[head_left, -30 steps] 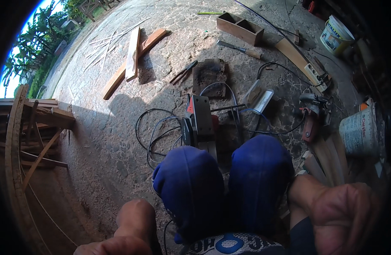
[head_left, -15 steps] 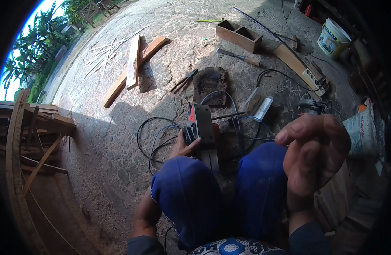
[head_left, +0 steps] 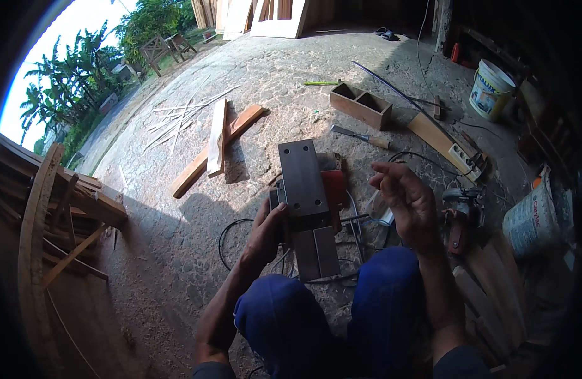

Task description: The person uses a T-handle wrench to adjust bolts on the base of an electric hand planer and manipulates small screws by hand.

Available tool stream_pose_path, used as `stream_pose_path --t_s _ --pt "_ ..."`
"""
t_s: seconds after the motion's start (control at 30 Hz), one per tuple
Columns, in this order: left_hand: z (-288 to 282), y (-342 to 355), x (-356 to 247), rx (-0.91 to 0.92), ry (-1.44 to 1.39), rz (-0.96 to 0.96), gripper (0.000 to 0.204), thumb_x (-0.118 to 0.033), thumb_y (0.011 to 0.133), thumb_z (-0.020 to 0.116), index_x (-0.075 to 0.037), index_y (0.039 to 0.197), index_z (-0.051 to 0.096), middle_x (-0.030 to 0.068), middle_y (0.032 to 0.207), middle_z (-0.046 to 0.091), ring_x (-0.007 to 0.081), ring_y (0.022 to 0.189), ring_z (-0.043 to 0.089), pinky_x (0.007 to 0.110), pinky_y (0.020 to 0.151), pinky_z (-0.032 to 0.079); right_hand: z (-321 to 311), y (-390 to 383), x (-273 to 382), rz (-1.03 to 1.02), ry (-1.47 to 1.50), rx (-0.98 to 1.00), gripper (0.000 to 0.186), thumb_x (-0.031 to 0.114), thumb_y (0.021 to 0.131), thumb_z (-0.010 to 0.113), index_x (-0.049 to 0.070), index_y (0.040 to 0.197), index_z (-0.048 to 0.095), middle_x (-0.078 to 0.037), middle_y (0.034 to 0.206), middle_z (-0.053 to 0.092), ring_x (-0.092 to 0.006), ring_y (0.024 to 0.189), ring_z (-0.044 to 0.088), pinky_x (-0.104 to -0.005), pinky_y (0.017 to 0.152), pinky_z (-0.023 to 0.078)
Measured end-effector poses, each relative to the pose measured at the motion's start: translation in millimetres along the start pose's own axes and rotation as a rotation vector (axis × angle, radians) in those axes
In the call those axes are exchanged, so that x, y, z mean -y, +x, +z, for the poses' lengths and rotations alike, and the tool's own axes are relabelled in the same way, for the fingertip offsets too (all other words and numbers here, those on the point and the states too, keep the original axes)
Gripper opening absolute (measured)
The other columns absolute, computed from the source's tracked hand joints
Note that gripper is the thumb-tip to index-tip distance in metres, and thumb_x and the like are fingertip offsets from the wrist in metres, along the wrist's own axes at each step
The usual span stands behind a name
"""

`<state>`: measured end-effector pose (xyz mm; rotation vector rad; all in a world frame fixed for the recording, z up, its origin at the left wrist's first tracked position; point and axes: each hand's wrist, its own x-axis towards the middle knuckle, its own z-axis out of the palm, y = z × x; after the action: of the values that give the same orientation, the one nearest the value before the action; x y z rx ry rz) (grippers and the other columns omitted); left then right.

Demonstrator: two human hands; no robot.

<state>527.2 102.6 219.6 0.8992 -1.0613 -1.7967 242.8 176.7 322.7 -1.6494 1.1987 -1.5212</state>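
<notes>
An electric hand planer [head_left: 305,183] with a red and black body is held upside down above my knees, its flat metal sole facing up. My left hand [head_left: 266,230] grips it from the left side, thumb at the edge of the sole and the other fingers mostly hidden. To the right of the planer, apart from it, my right hand [head_left: 410,205] is raised with its fingers bent toward the thumb. Anything between those fingertips is too small to make out. Below the planer, a dark cable [head_left: 223,243] loops over the floor.
Two crossed wooden pieces [head_left: 216,142] lie ahead left beside thin strips [head_left: 177,123]. Farther off are a chisel [head_left: 360,137], a two-compartment wooden box [head_left: 362,108] and a white bucket [head_left: 491,90]. A circular saw [head_left: 463,215] and a sack [head_left: 531,221] stand right; stacked timber [head_left: 70,196] fills the left.
My left hand has lifted the planer up, its sole now turned more toward me. My right hand has moved forward and left, closer to the planer. The view has tilted up.
</notes>
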Motion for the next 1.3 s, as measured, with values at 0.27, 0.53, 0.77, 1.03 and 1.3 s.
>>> stream_pose_path --t_s 0.27,0.53,0.77,1.03,1.3 --pt "98 -37 -103 0.226 -0.065 0.236 0.056 -0.029 0.106 0.050 -0.001 0.153 0.036 0.0138 0.137 0.056 0.0209 0.128 0.054 0.037 0.105 0.046 16 41 2 -0.273 -0.184 -0.204 0.054 0.037 0.107 0.050 0.005 0.150 0.041 -0.023 0.141 0.054 -0.0369 0.126 0.059 -0.0469 0.103 0.046" --pt "112 -96 -69 0.210 0.305 0.463 0.102 -0.055 0.098 0.059 -0.009 0.165 -0.004 0.0239 0.167 0.017 0.0376 0.150 0.031 0.050 0.120 0.029 9 -9 -9 -0.113 -0.131 -0.200 0.041 0.029 0.107 0.047 -0.002 0.134 0.050 -0.023 0.123 0.058 -0.0358 0.113 0.062 -0.0445 0.096 0.049" --pt "106 -123 -40 0.031 0.525 0.522 0.096 -0.057 0.101 0.049 0.003 0.162 0.006 0.0303 0.160 0.029 0.0389 0.148 0.032 0.050 0.121 0.026 11 -31 -17 0.131 -0.138 0.075 0.045 0.044 0.106 0.046 0.004 0.126 0.052 -0.024 0.112 0.065 -0.0371 0.108 0.065 -0.0465 0.092 0.051" --pt "111 -108 -29 -0.118 0.671 0.407 0.070 -0.049 0.108 0.036 0.002 0.156 0.030 0.0297 0.143 0.051 0.0386 0.135 0.051 0.045 0.113 0.038 -6 -31 -35 0.513 -0.266 0.266 0.058 0.054 0.105 0.041 0.001 0.123 0.054 -0.027 0.112 0.068 -0.0418 0.108 0.067 -0.0473 0.093 0.051" --pt "100 -70 -15 -0.298 0.781 0.717 0.038 -0.023 0.104 0.041 0.003 0.119 0.064 0.0198 0.117 0.067 0.0298 0.107 0.066 0.040 0.094 0.050 -1 -44 -84 0.220 -0.459 0.224 0.059 0.055 0.104 0.040 0.001 0.122 0.056 -0.027 0.109 0.070 -0.0437 0.105 0.068 -0.0485 0.092 0.051"
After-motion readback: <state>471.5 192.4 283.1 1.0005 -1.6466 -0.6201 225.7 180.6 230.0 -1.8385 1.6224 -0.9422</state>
